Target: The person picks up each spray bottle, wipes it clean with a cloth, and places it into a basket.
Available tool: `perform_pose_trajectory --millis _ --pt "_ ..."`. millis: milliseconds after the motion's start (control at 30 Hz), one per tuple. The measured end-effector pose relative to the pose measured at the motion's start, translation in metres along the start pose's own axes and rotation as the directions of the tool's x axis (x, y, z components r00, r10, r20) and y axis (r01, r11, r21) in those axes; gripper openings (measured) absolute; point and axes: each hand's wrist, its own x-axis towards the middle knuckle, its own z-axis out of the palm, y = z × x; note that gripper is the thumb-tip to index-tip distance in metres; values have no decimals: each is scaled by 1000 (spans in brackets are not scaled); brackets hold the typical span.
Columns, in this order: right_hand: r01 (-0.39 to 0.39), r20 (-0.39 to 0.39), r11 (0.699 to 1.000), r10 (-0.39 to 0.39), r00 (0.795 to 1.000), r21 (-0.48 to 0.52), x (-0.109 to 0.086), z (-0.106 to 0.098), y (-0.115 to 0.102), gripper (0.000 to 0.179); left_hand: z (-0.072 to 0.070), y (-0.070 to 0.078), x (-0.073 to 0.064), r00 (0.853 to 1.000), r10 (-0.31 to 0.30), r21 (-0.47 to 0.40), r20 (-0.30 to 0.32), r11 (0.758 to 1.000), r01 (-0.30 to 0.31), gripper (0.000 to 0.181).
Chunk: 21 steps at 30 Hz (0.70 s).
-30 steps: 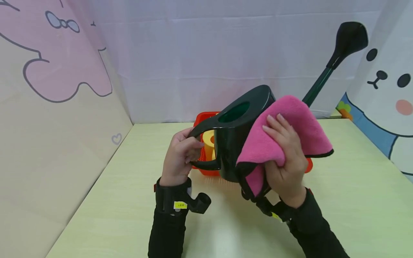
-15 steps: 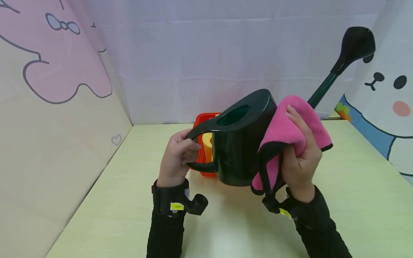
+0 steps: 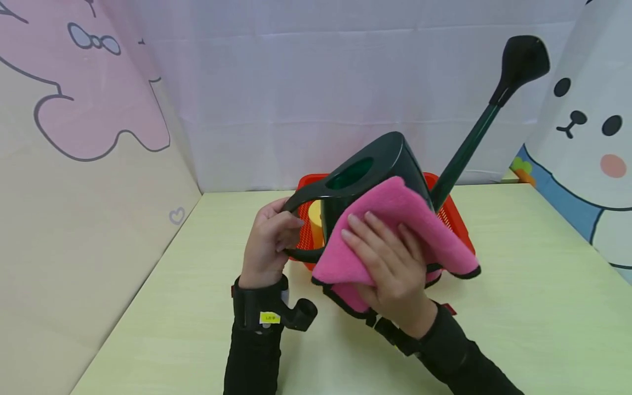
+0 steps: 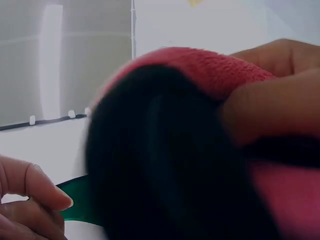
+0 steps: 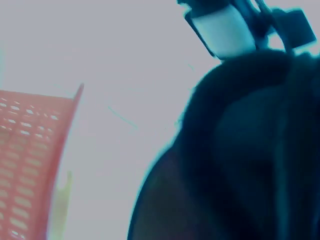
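A dark green watering can point(image 3: 382, 151) is held up over the table, its long spout point(image 3: 466, 148) pointing up to the right. My left hand point(image 3: 270, 241) grips the can's handle, fingers curled around it; in the left wrist view those fingers point(image 4: 37, 187) wrap a green strip of it. With my right hand point(image 3: 387, 266) I hold a pink cloth point(image 3: 400, 200) with black edging against the can's side, fingers spread over it. The cloth hides much of the can's body. Dark, blurred shapes fill most of the right wrist view.
Behind the can stands a red plastic basket point(image 3: 459, 227) with a yellow object point(image 3: 316, 219) inside. The pale table point(image 3: 207, 307) meets a white curtain point(image 3: 296, 99) at the back, and printed cartoon panels stand at both sides.
My right hand first drew right with the cloth, then swept back left and lower across the can's side. The left hand keeps its grip, and the spout has swung slightly left.
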Motion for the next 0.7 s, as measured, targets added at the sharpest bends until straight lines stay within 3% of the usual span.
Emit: perform_pose_trajectory --millis 133,200,300,567,700 --pt "156 166 986 -146 975 -53 -3 4 -12 32 1 -2 0 1000 2 -3 7 1000 -2 10" --pt "192 220 980 -176 960 -55 -4 4 -15 31 2 -2 0 1000 -2 -5 2 1000 2 10" --pt "195 243 980 -180 953 -40 -3 4 -15 32 2 -2 0 1000 -5 -11 -3 1000 5 10" --pt "96 135 995 -98 986 21 3 -4 -1 34 1 0 -1 1000 8 -30 9 1000 -7 11" --pt "29 16 998 -30 999 64 6 -4 8 34 -1 2 -1 1000 4 -31 2 1000 -4 12"
